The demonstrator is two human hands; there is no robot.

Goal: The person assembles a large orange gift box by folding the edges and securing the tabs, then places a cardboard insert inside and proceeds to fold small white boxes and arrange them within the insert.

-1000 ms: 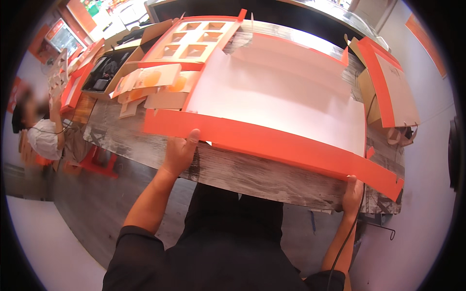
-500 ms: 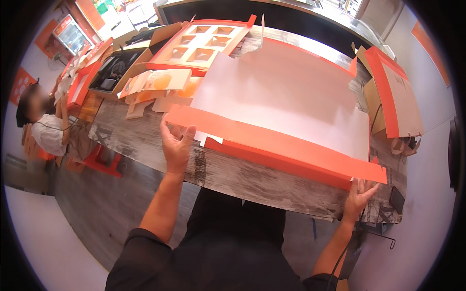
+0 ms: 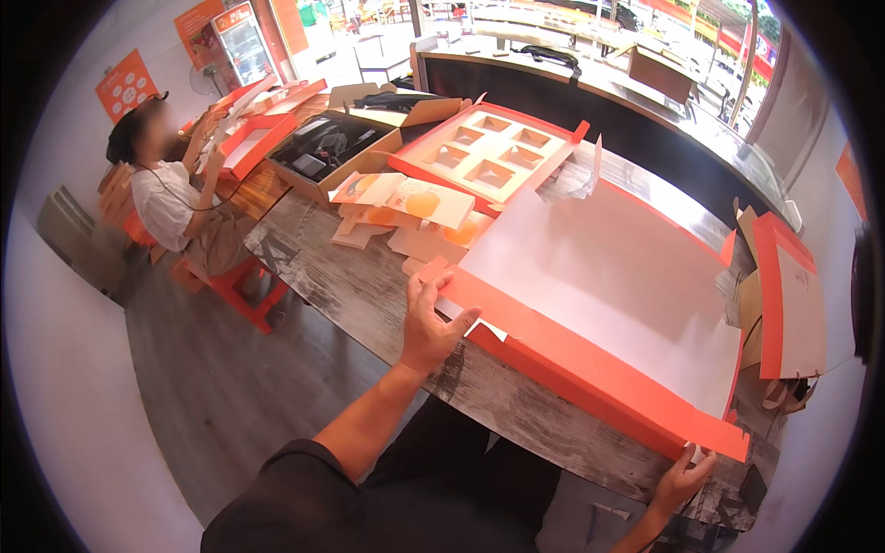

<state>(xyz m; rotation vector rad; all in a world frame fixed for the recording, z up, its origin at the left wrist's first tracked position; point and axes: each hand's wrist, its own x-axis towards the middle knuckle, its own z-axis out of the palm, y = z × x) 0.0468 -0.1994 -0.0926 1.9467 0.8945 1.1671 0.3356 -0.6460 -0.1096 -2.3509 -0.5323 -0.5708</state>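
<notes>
A partly folded cardboard box (image 3: 608, 286), white inside with an orange outer side, lies on the table in front of me. Along its near edge, an orange flap stands folded up over the front wall. My left hand (image 3: 431, 324) grips the flap's left end, with fingers on the outer end and the thumb toward the front wall. At the flap's right end, my right hand (image 3: 680, 481) pinches the near corner, its fingertips partly hidden under the cardboard.
The worn grey wooden table (image 3: 323, 249) holds an orange tray (image 3: 512, 152) with several compartments, loose printed card pieces (image 3: 406, 203), and an open carton (image 3: 336, 147) of dark items. An orange-and-beige box (image 3: 793, 300) stands at right. Far left, a person (image 3: 175, 198) handles cardboard.
My view has swung to the left, so everything appears shifted right and tilted. Both hands remain at the ends of the box's near flap.
</notes>
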